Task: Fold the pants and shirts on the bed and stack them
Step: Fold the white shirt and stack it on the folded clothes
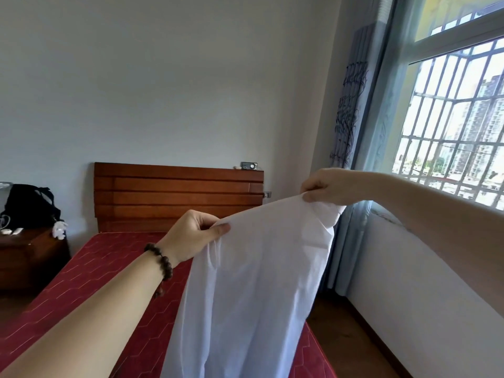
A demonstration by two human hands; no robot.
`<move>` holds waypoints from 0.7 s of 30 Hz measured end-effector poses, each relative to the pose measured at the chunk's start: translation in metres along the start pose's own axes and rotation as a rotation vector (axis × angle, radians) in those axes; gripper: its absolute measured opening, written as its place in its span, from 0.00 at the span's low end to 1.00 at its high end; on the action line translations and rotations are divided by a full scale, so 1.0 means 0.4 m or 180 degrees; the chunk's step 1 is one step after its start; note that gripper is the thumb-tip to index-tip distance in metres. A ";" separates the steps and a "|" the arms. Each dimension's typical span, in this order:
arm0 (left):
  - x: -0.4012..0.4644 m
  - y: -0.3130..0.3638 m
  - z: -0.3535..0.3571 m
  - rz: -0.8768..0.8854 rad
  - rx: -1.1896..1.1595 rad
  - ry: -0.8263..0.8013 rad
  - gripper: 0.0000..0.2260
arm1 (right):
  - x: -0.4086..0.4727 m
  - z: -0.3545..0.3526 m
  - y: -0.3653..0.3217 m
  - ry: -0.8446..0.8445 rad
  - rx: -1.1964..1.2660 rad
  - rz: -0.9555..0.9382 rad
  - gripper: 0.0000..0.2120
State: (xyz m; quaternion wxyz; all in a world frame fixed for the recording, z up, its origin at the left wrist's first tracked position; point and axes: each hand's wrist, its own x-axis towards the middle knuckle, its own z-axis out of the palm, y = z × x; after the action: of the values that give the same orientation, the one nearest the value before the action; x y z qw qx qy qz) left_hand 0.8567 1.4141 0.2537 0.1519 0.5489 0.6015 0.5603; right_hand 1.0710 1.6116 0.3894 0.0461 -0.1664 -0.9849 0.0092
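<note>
Fabric hung in the air above the bed (90,271): a white garment (253,282), shirt or pants I could not tell, was held up by its top edge. The left hand (191,236) and the right hand (324,186) each had fingers pinched on a corner, spread well apart, probably so it would drop straight and unwrinkled before folding.

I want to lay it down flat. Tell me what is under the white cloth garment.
The white cloth garment, pinched by the left hand and the right hand, hangs over the red quilted mattress. Whatever lies on the mattress behind it is covered.
</note>
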 end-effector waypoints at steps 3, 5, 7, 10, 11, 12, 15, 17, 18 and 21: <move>-0.019 -0.007 -0.016 -0.0101 -0.0252 0.0046 0.10 | 0.003 0.024 -0.003 -0.0072 0.0124 -0.0012 0.12; -0.029 -0.012 -0.028 -0.0084 -0.0369 0.0118 0.10 | -0.001 0.022 -0.003 -0.0275 0.0076 0.0053 0.11; -0.035 -0.021 -0.029 -0.0052 -0.0326 0.0156 0.10 | -0.001 0.022 0.001 -0.0432 -0.0296 0.0221 0.12; -0.042 -0.028 -0.023 -0.0010 -0.0409 0.0367 0.07 | -0.012 0.029 0.015 -0.0066 -0.0001 0.0364 0.09; -0.042 -0.031 -0.023 0.0061 -0.0410 0.0451 0.07 | -0.021 0.033 0.020 0.0131 0.0358 0.0375 0.09; -0.042 -0.035 -0.023 0.0143 -0.0370 0.0502 0.09 | -0.033 0.040 0.024 0.0334 0.0822 0.0410 0.10; -0.042 -0.043 -0.021 0.0158 -0.0311 0.0382 0.16 | -0.070 0.085 0.031 0.1040 0.2622 0.0492 0.17; -0.041 -0.041 -0.011 0.0102 -0.0303 0.0334 0.15 | -0.090 0.125 0.030 0.1404 0.3913 0.0347 0.18; -0.041 -0.038 -0.004 0.0097 -0.0297 0.0357 0.13 | -0.099 0.146 0.027 0.1486 0.4460 0.0234 0.16; -0.044 -0.024 0.028 0.0087 -0.0421 0.0348 0.11 | -0.125 0.215 -0.002 0.1320 0.5071 0.0168 0.10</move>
State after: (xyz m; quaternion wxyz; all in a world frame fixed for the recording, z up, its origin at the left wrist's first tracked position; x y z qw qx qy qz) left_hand 0.8670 1.4073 0.2343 0.1471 0.5144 0.5630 0.6300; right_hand 1.1095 1.5943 0.2993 0.3312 -0.1052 -0.6504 0.6754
